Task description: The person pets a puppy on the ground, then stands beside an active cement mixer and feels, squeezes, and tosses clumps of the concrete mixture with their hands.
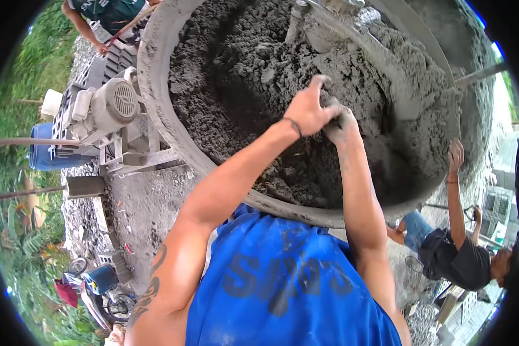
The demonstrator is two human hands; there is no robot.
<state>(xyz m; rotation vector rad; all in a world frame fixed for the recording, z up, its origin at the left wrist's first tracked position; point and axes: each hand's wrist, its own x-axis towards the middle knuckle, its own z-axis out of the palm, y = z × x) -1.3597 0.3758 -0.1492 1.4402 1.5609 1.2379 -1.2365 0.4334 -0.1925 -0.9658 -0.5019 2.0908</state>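
My left hand (310, 108), with a dark band at its wrist, reaches over the mixer drum with its fingers curled. Against it is my right hand (342, 124), its fingers closed and coated grey. Between the two hands shows a small dark clump of concrete mix (327, 99), partly hidden by the fingers. Below them, damp, crumbly concrete mix (236, 63) fills much of the drum. A mixing arm (352, 32), caked with cement, crosses the upper part of the drum. The drum's rim (155, 86) curves close to my body.
An electric motor (118, 101) on a metal frame stands left of the drum. A person (106, 17) at upper left holds a wooden handle. At right, another person (458, 256) rests a hand on the drum's rim. A blue barrel (43, 147) and a motorcycle (101, 300) are at left.
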